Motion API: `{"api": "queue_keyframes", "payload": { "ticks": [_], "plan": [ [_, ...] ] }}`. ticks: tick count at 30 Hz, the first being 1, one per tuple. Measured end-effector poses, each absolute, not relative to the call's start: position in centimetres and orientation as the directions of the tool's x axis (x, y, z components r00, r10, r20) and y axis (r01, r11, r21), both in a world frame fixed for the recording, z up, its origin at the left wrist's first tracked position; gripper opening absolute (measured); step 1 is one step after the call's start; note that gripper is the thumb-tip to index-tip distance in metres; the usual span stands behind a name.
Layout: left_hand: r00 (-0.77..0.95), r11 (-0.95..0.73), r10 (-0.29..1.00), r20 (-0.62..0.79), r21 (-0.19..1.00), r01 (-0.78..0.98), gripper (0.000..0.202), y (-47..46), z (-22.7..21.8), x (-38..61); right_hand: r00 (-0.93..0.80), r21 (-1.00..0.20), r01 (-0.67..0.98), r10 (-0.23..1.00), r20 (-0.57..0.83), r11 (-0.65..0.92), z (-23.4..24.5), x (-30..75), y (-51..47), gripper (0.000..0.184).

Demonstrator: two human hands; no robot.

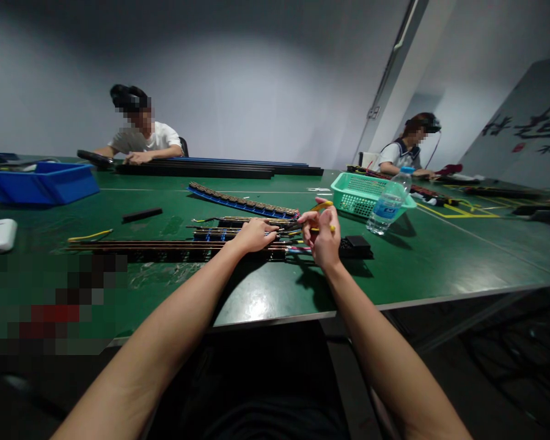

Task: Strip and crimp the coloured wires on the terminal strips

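My right hand (321, 235) is closed around yellow-handled pliers (324, 206), whose dark jaws point left toward thin wires at the strips' right ends. My left hand (255, 235) lies over a black and blue slotted strip (211, 234), thumb and fingers gripping it close to those wires; the undersides of the fingers are hidden. Nearest me runs a long dark strip with copper-coloured rails (165, 247), with coloured wires at its right end beside a black box-shaped part (356, 245). Behind my hands, another blue-edged strip (242, 201) lies at a slant.
A clear water bottle (387, 208) stands before a mint-green basket (355, 189) at right. At left are a blue bin (50, 183), a short black bar (142, 214) and a yellow wire (89, 236). Two people sit across the green table (440, 263), one behind long black bars (201, 169).
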State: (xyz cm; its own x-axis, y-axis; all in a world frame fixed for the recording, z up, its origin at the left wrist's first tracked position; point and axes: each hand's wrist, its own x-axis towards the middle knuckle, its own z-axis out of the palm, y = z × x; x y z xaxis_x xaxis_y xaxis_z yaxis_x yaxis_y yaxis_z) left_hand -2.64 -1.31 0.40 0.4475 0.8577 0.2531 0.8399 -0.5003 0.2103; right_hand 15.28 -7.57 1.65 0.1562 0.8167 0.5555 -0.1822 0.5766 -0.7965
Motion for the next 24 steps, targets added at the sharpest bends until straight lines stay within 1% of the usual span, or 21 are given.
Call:
{"api": "queue_keyframes", "payload": {
  "ticks": [2, 7, 9, 12, 15, 17, 19, 21, 22, 24],
  "plan": [
    [0.456, -0.508, 0.852, 0.257, 0.194, 0.839, 0.039, -1.2, 0.4, -2.6, 0.197, -0.755, -0.232, 0.789, 0.582, 0.614, 1.8, 15.7, -7.0, 0.053],
    [0.466, -0.517, 0.845, 0.261, 0.179, 0.837, 0.039, -1.2, 0.3, -2.6, 0.208, -0.821, -0.172, 0.835, 0.509, 0.544, 1.5, 15.8, -5.3, 0.061],
    [0.453, -0.504, 0.854, 0.256, 0.186, 0.844, 0.039, -1.2, 0.3, -2.6, 0.242, -0.824, -0.163, 0.832, 0.5, 0.543, 1.4, 15.8, -5.0, 0.062],
    [0.457, -0.509, 0.851, 0.258, 0.19, 0.84, 0.039, -1.2, 0.2, -2.6, 0.268, -0.803, -0.195, 0.818, 0.508, 0.563, 1.5, 16.1, -5.1, 0.061],
    [0.461, -0.515, 0.846, 0.267, 0.191, 0.836, 0.039, -1.1, 0.2, -2.6, 0.251, -0.798, -0.214, 0.821, 0.512, 0.563, 1.5, 16.4, -5.2, 0.06],
    [0.461, -0.516, 0.845, 0.271, 0.19, 0.835, 0.04, -1.2, 0.2, -2.6, 0.203, -0.818, -0.19, 0.837, 0.508, 0.543, 1.4, 16.4, -5.0, 0.06],
    [0.463, -0.519, 0.843, 0.273, 0.186, 0.834, 0.039, -1.2, 0.2, -2.6, 0.122, -0.842, -0.105, 0.848, 0.517, 0.529, 1.1, 16.3, -4.7, 0.061],
    [0.466, -0.519, 0.843, 0.271, 0.18, 0.835, 0.039, -1.2, 0.2, -2.6, 0.035, -0.825, 0.061, 0.825, 0.564, 0.561, 0.6, 15.9, -4.6, 0.055],
    [0.467, -0.521, 0.842, 0.271, 0.179, 0.835, 0.038, -1.2, 0.2, -2.6, -0.01, -0.788, 0.166, 0.8, 0.599, 0.592, 0.3, 15.6, -4.7, 0.05],
    [0.469, -0.523, 0.841, 0.27, 0.188, 0.831, 0.037, -1.1, 0.1, -2.6, -0.126, -0.653, 0.361, 0.729, 0.673, 0.665, -0.3, 15.1, -5.1, 0.038]
  ]
}}
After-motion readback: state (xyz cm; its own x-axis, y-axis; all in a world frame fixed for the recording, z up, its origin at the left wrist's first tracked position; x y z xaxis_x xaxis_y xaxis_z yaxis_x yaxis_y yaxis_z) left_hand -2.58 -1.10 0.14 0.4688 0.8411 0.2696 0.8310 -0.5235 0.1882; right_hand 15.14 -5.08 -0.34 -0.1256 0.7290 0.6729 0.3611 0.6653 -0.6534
